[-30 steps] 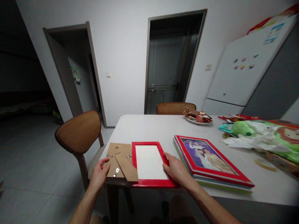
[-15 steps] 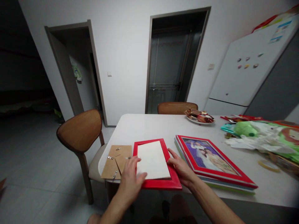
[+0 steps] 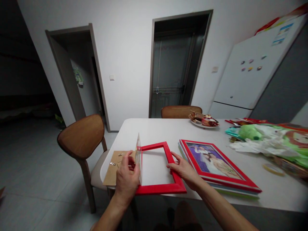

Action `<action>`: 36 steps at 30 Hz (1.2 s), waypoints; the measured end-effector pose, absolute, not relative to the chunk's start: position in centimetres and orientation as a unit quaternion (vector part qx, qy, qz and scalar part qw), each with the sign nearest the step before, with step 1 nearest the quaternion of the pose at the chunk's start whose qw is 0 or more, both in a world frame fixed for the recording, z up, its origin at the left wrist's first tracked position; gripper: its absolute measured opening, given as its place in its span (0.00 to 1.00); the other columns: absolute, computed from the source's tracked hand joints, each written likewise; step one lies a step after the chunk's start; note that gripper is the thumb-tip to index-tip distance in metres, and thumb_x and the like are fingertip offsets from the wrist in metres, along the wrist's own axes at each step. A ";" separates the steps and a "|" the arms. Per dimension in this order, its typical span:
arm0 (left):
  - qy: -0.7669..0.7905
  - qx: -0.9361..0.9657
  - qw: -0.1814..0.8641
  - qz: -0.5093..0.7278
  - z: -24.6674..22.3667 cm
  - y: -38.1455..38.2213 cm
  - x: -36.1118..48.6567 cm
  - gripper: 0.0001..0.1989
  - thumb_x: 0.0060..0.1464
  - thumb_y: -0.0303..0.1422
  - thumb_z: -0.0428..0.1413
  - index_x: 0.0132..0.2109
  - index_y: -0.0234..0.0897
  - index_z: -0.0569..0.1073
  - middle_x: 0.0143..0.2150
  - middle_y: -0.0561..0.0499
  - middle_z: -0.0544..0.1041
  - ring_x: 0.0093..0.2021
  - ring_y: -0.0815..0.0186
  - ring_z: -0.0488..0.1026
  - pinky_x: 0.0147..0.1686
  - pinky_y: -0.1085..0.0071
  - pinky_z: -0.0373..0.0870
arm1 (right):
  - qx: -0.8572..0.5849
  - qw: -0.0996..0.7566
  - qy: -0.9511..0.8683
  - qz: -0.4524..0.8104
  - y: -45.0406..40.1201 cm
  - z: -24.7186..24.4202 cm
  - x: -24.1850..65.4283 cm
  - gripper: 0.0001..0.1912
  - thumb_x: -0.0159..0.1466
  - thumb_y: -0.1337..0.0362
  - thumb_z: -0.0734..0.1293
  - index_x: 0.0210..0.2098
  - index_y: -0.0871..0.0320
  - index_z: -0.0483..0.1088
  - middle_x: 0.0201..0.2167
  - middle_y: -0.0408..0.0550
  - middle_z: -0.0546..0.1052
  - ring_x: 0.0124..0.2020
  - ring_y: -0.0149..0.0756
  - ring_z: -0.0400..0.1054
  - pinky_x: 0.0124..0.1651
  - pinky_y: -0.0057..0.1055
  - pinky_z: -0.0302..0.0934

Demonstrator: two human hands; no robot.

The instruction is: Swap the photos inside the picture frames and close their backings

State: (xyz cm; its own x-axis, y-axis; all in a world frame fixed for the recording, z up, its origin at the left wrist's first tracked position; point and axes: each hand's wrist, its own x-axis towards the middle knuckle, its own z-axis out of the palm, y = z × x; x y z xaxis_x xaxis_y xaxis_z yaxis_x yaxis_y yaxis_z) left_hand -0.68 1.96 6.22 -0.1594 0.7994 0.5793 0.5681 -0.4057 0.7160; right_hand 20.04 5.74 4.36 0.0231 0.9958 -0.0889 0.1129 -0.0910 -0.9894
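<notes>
A red picture frame (image 3: 160, 190) lies at the near edge of the white table, and the tabletop shows through its opening. My right hand (image 3: 182, 168) grips its right side, fingers closed on the rim. At the frame's left side, my left hand (image 3: 128, 173) holds a thin sheet (image 3: 138, 157) that stands nearly upright, seen almost edge-on. Partly behind my left hand lies a brown backing board (image 3: 109, 173) with metal clips. To the right rests a red-framed wedding photo (image 3: 214, 160) on top of other frames.
The white table (image 3: 154, 128) bears a plate with wrapped items (image 3: 204, 120) at the back. Green and white plastic packaging (image 3: 262, 138) and a roll of tape (image 3: 273, 170) lie on the right. Wooden chairs stand at the left (image 3: 83, 138) and far side (image 3: 181, 111).
The pale sheet that lay flat in the red frame is now tilted up on its left side in my left hand, and the opening is bare. My right hand stays on the frame.
</notes>
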 end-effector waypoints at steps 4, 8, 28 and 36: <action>0.575 0.555 0.215 0.562 4.1 2.0 -4.7 0.19 0.45 0.32 0.51 0.47 0.37 0.61 0.34 0.51 0.73 0.33 0.64 0.72 0.32 0.71 0.69 | -0.656 0.354 -0.597 0.297 6.7 2.4 21.1 0.28 0.50 0.67 0.60 0.51 0.64 0.58 0.17 0.40 0.69 0.19 0.29 0.62 0.22 0.23 0.53; 0.621 0.550 0.221 0.513 1.5 1.7 -6.7 0.19 0.44 0.33 0.50 0.45 0.35 0.62 0.26 0.56 0.70 0.26 0.65 0.70 0.28 0.71 0.67 | -0.681 0.276 -0.661 0.152 7.0 1.4 21.4 0.24 0.52 0.66 0.58 0.49 0.67 0.62 0.29 0.53 0.74 0.29 0.36 0.67 0.33 0.27 0.57; 0.640 0.675 0.035 0.367 1.5 1.4 -6.0 0.18 0.47 0.30 0.48 0.48 0.36 0.62 0.42 0.45 0.70 0.43 0.58 0.67 0.42 0.61 0.65 | -0.552 0.397 -0.688 0.254 6.4 1.9 16.5 0.21 0.52 0.66 0.60 0.46 0.62 0.64 0.34 0.50 0.73 0.29 0.32 0.66 0.34 0.29 0.60; 0.522 0.779 0.038 0.345 0.5 1.4 -2.4 0.28 0.40 0.24 0.49 0.53 0.33 0.61 0.56 0.41 0.61 0.56 0.55 0.55 0.53 0.53 0.53 | -0.444 0.507 -0.472 0.569 7.5 1.7 11.1 0.34 0.45 0.70 0.62 0.53 0.65 0.52 0.16 0.35 0.67 0.16 0.24 0.59 0.20 0.21 0.52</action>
